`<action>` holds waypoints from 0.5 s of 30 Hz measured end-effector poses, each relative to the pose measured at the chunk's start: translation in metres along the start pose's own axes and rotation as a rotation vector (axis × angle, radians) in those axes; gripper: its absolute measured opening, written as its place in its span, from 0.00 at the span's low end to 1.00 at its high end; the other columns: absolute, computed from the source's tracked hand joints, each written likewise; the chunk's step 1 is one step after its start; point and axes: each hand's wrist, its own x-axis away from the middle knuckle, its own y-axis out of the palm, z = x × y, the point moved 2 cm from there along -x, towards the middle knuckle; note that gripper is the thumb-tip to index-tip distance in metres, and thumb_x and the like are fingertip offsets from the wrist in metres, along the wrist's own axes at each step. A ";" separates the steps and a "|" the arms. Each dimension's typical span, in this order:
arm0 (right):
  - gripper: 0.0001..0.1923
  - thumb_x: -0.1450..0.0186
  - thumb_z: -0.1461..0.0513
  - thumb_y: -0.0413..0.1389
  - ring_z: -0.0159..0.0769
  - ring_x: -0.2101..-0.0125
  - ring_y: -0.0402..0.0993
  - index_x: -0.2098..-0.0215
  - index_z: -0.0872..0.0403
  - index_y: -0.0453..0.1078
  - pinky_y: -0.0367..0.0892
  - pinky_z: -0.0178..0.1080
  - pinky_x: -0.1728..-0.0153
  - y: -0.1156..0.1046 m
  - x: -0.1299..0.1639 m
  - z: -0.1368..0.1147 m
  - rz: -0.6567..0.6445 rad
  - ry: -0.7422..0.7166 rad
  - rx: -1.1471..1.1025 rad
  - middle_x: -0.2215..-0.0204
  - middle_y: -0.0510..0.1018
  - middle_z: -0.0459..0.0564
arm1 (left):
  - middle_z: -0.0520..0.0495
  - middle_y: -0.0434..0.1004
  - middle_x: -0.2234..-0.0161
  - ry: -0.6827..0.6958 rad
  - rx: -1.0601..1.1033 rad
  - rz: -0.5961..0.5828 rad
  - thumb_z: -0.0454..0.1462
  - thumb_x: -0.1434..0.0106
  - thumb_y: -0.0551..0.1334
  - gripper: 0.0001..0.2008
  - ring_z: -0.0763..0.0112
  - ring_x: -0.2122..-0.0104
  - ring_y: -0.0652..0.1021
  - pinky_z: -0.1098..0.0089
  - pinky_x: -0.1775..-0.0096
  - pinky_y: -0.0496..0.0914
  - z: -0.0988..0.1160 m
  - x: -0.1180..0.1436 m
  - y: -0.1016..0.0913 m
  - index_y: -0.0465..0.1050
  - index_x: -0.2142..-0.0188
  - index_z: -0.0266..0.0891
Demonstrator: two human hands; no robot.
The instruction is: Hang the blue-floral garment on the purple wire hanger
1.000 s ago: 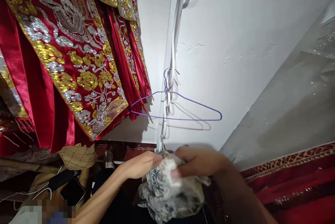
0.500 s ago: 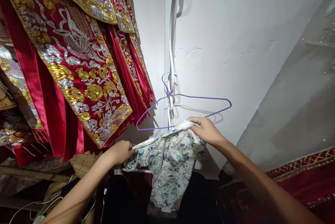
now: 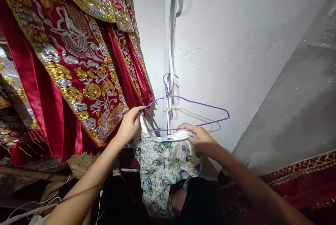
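Note:
A purple wire hanger [image 3: 199, 103] hangs by its hook at the white cord against the wall. Below it is a floral top [image 3: 160, 169] in white, blue and yellow, its upper edge level with the hanger's bottom bar. My left hand [image 3: 131, 123] is closed at the hanger's left end, with the top's white strap [image 3: 144, 127] running down from its fingers; the fingertips are partly hidden. Pinched in my right hand [image 3: 198, 135] is the top's upper edge, just under the bottom bar. The hanger's right end is bare.
Red embroidered garments [image 3: 91, 77] with gold and silver sequins hang close on the left. A white cord [image 3: 170, 42] runs down the wall [image 3: 223, 35]. Dark red fabric [image 3: 301, 186] lies at lower right. White cables [image 3: 34, 204] are at lower left.
My left hand has risen to the hanger's left end, bringing the strap up with it. The right hand has shifted slightly left and down. The top now hangs wider and higher on its left side.

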 end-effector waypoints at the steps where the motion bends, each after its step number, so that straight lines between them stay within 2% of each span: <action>1: 0.27 0.44 0.67 0.51 0.40 0.64 0.77 0.48 0.49 0.76 0.69 0.36 0.62 -0.007 0.002 0.001 0.059 0.003 0.038 0.66 0.82 0.46 | 0.43 0.79 0.52 0.029 -0.024 -0.011 0.28 0.34 0.52 0.21 0.60 0.52 0.78 0.60 0.48 0.70 -0.001 -0.002 0.000 0.74 0.47 0.42; 3: 0.39 0.45 0.66 0.54 0.39 0.68 0.77 0.35 0.49 0.65 0.70 0.36 0.64 -0.027 0.004 0.007 0.279 0.010 0.124 0.69 0.80 0.45 | 0.42 0.79 0.54 0.063 -0.075 -0.027 0.27 0.35 0.52 0.20 0.60 0.53 0.78 0.60 0.49 0.70 -0.003 -0.005 0.000 0.74 0.48 0.41; 5: 0.47 0.45 0.65 0.58 0.38 0.71 0.76 0.28 0.53 0.51 0.70 0.36 0.67 -0.053 0.005 0.016 0.507 0.029 0.191 0.71 0.80 0.45 | 0.41 0.78 0.55 0.080 -0.115 -0.061 0.27 0.34 0.52 0.18 0.59 0.55 0.77 0.60 0.50 0.70 -0.002 -0.006 -0.002 0.74 0.49 0.40; 6: 0.49 0.45 0.64 0.59 0.39 0.72 0.76 0.27 0.54 0.49 0.70 0.37 0.68 -0.065 0.004 0.021 0.564 0.042 0.205 0.71 0.80 0.46 | 0.41 0.77 0.56 0.087 -0.129 -0.088 0.28 0.33 0.51 0.17 0.60 0.55 0.77 0.60 0.51 0.70 -0.001 -0.006 -0.003 0.74 0.50 0.40; 7: 0.47 0.44 0.63 0.60 0.40 0.71 0.77 0.28 0.55 0.51 0.70 0.37 0.68 -0.077 0.002 0.025 0.572 0.057 0.209 0.69 0.81 0.49 | 0.41 0.76 0.57 0.094 -0.139 -0.117 0.29 0.32 0.51 0.16 0.60 0.56 0.76 0.61 0.51 0.70 0.001 -0.006 -0.003 0.74 0.51 0.39; 9: 0.36 0.42 0.60 0.60 0.43 0.66 0.79 0.36 0.55 0.66 0.71 0.39 0.67 -0.098 -0.003 0.029 0.497 0.095 0.210 0.63 0.83 0.54 | 0.42 0.74 0.58 0.099 -0.150 -0.131 0.31 0.31 0.51 0.15 0.60 0.57 0.75 0.61 0.52 0.69 0.005 -0.007 -0.007 0.74 0.52 0.39; 11: 0.22 0.42 0.58 0.61 0.48 0.60 0.79 0.50 0.55 0.79 0.71 0.40 0.64 -0.115 -0.008 0.027 0.373 0.123 0.196 0.58 0.83 0.57 | 0.42 0.72 0.57 0.094 -0.161 -0.064 0.33 0.31 0.53 0.14 0.59 0.56 0.75 0.61 0.51 0.68 0.005 -0.008 -0.014 0.75 0.52 0.40; 13: 0.15 0.43 0.56 0.65 0.50 0.59 0.80 0.60 0.55 0.82 0.71 0.41 0.64 -0.125 -0.013 0.021 0.195 0.158 0.141 0.59 0.84 0.58 | 0.41 0.72 0.55 0.067 -0.165 0.046 0.36 0.31 0.55 0.14 0.59 0.53 0.74 0.61 0.49 0.67 0.000 -0.011 -0.023 0.75 0.50 0.41; 15: 0.17 0.43 0.51 0.67 0.49 0.64 0.80 0.64 0.56 0.82 0.71 0.42 0.67 -0.126 -0.015 0.014 0.005 0.204 0.013 0.64 0.84 0.59 | 0.42 0.73 0.54 -0.014 -0.139 0.117 0.41 0.32 0.58 0.16 0.58 0.53 0.75 0.62 0.50 0.67 -0.008 -0.015 -0.031 0.73 0.47 0.43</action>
